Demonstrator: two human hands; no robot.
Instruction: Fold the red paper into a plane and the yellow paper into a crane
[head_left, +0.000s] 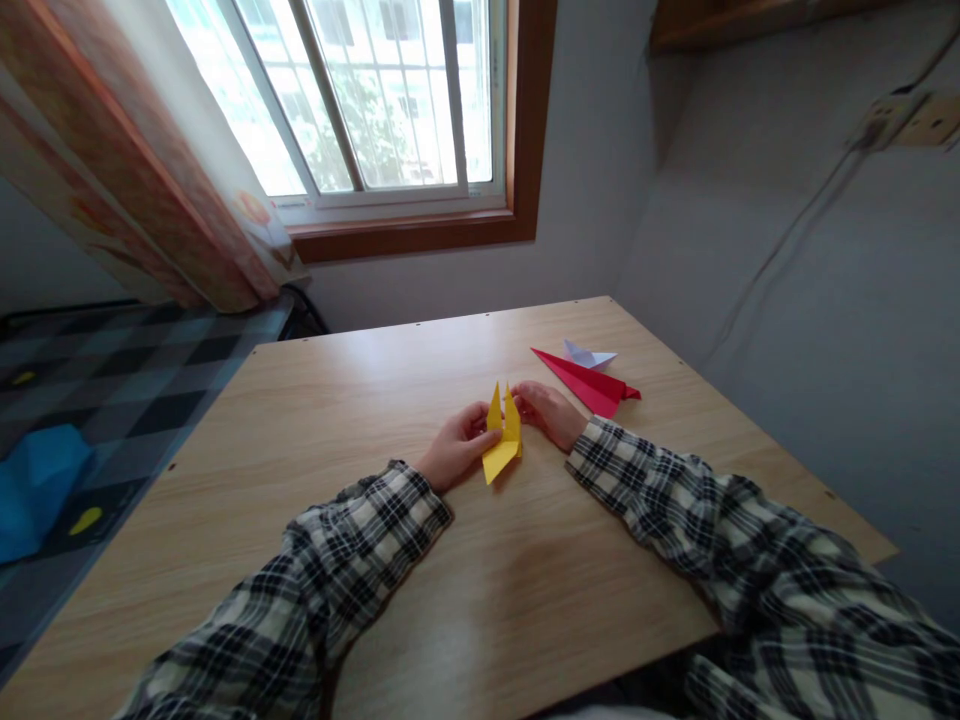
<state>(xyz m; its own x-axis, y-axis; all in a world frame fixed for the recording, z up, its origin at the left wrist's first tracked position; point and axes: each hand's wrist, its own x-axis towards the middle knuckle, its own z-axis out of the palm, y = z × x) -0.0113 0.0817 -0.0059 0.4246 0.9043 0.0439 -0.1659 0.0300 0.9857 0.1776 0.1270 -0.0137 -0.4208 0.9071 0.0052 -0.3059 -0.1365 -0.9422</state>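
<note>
My left hand (459, 445) is closed on a yellow origami figure (511, 432) above the middle of the table, thumb on its near side. The folded paper has two narrow points standing up and a broader flap that points down towards me. At its right side is my right hand (550, 410), fingers bent in with the tips at the upper right point, partly hidden behind the paper. Just beyond my right hand lie a red folded-paper piece (589, 383) with a long pointed end and a small white folded-paper piece (589, 357).
The wooden table (360, 400) reaches towards a window (390, 100) and a wall on the right. To the left is a checked cloth surface (150, 350) with a blue object (45, 480) on it. A cable (780, 245) hangs from a wall socket (892, 120).
</note>
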